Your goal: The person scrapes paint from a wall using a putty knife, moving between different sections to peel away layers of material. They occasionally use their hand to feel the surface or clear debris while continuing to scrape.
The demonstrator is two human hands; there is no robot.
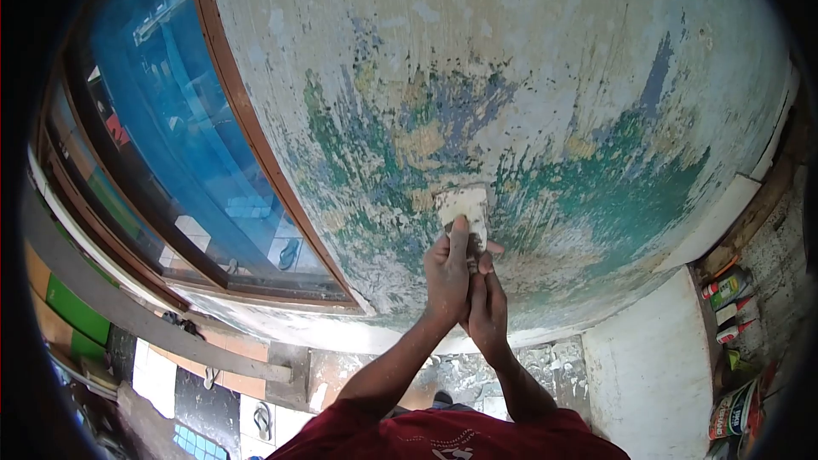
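Note:
A flat, whitish, paint-crusted scraper [465, 207] lies with its wide end against the wall [545, 145]. My left hand [447, 277] is closed on it, thumb stretched up along its face. Close beside and slightly below, my right hand [488, 307] is closed around its lower part, with one finger poking out to the right. The scraper's handle is mostly hidden by my hands. Around the blade, the wall is patchy, with green, blue-violet and beige paint showing through worn white.
On the left is a brown-framed window [247, 136] with blue behind its glass. Bottles [728, 290] and a paint-type tub [737, 409] stand on the right, beyond a white panel [652, 366]. A slipper [262, 420] lies on the debris-strewn, tiled floor below.

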